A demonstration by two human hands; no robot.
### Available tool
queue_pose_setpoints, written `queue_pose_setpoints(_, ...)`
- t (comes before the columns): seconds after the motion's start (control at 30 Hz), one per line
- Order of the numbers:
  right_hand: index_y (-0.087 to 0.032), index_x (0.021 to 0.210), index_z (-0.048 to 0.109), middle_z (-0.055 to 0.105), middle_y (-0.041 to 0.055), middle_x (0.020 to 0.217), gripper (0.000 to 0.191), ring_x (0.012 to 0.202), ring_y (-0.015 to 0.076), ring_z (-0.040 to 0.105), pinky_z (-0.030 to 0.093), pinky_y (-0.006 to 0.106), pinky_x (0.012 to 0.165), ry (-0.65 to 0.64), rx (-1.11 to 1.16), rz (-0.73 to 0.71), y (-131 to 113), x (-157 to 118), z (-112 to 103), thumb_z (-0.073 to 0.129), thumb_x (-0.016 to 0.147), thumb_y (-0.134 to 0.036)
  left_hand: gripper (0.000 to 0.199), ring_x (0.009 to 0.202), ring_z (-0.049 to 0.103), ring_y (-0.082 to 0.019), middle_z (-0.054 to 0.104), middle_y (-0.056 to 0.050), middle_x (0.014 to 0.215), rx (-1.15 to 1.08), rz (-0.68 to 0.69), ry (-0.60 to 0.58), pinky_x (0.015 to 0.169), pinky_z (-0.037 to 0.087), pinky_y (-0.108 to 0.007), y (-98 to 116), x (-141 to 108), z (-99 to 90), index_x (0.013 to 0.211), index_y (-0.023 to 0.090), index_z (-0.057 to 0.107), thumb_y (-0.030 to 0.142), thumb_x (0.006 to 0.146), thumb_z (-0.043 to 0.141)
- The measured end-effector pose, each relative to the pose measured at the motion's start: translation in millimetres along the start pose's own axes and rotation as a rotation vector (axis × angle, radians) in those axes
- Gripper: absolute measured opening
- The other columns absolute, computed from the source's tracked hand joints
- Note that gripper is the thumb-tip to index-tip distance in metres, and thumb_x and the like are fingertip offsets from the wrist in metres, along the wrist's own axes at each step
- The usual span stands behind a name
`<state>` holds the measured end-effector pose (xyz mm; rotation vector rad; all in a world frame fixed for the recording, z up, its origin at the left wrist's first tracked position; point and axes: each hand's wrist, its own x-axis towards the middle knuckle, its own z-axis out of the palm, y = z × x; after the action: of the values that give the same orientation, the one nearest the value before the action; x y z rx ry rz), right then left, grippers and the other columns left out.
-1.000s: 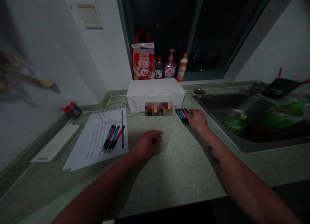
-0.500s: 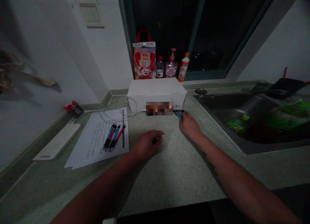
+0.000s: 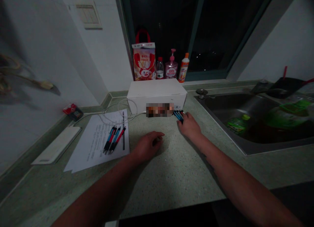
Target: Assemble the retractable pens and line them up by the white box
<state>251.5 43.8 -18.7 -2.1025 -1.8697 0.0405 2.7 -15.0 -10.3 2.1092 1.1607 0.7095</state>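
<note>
Beside the front right corner of the white box [image 3: 152, 97], my right hand [image 3: 188, 125] has its fingers closed around several blue and black pens [image 3: 178, 116]; the fingertips are partly hidden. My left hand [image 3: 148, 143] rests over the middle of the counter, fingers loosely bent and thumb a little apart, with nothing visible in it. To its left, several red and blue pens [image 3: 114, 140] with black grips lie side by side on printed paper sheets [image 3: 93, 145]. A blurred-out phone-like object [image 3: 159, 110] leans on the box front.
A white cable [image 3: 108, 113] loops across the paper towards the blurred object. On the left lie a white flat panel [image 3: 57, 146] and a small red and black packet [image 3: 73, 111]. Bottles [image 3: 171, 68] and a red bag [image 3: 144, 61] stand behind the box. The steel sink [image 3: 245, 148] is at right.
The view has shifted slightly. My right hand and the pens in it have moved a little to the left along the box front. My left hand keeps its place and shape.
</note>
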Motion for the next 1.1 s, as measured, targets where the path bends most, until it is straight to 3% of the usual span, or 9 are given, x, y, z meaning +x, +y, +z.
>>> queue_pose_setpoints(0.33, -0.01, 0.146, 0.055, 0.061, 0.0224, 0.138, 0.049, 0.119, 0.0343, 0.064, 0.055, 0.04, 0.088, -0.06, -0.093, 0.038, -14, -8, -15, 0.045, 0.102, -0.027, 0.03, 0.084, 0.066, -0.017, 0.073, -0.006, 0.104, 0.008, 0.01, 0.013, 0.081, 0.054, -0.033, 1, 1, -0.9, 0.121, 0.02, 0.069, 0.021, 0.093, 0.059)
queue_pose_setpoints(0.57, -0.011, 0.149, 0.052, 0.059, 0.0235, 0.14, 0.05, 0.118, 0.0341, 0.064, 0.054, 0.04, 0.089, -0.033, -0.1, 0.023, -15, -2, -9, 0.043, 0.102, -0.026, 0.03, 0.086, 0.067, -0.018, 0.074, -0.005, 0.104, 0.021, 0.002, 0.007, 0.081, 0.054, -0.033, 1, 1, -0.9, 0.121, 0.022, 0.07, 0.023, 0.093, 0.059)
queue_pose_setpoints(0.73, -0.015, 0.143, 0.059, 0.062, 0.0207, 0.133, 0.045, 0.12, 0.0325, 0.061, 0.052, 0.039, 0.09, -0.003, -0.138, -0.047, -14, -2, -8, 0.041, 0.103, -0.024, 0.03, 0.084, 0.066, -0.017, 0.074, -0.005, 0.103, 0.014, -0.008, 0.013, 0.081, 0.054, -0.034, 1, 1, -1.0, 0.12, 0.022, 0.07, 0.023, 0.092, 0.06)
queue_pose_setpoints(0.97, -0.005, 0.129, 0.066, 0.065, 0.0265, 0.123, 0.042, 0.112, 0.0357, 0.061, 0.049, 0.043, 0.088, 0.005, -0.214, -0.029, -16, -7, -11, 0.038, 0.102, -0.021, 0.03, 0.086, 0.067, -0.018, 0.074, -0.005, 0.103, 0.003, 0.003, 0.013, 0.082, 0.055, -0.034, 0, 1, -0.5, 0.12, 0.022, 0.07, 0.023, 0.093, 0.059)
queue_pose_setpoints(1.1, -0.006, 0.125, 0.068, 0.066, 0.0244, 0.125, 0.039, 0.115, 0.0345, 0.059, 0.048, 0.042, 0.094, 0.055, -0.218, -0.07, -12, -2, -7, 0.043, 0.101, -0.023, 0.03, 0.087, 0.067, -0.018, 0.074, -0.006, 0.103, 0.008, 0.009, 0.007, 0.082, 0.054, -0.034, -1, 1, -0.7, 0.121, 0.022, 0.07, 0.022, 0.092, 0.06)
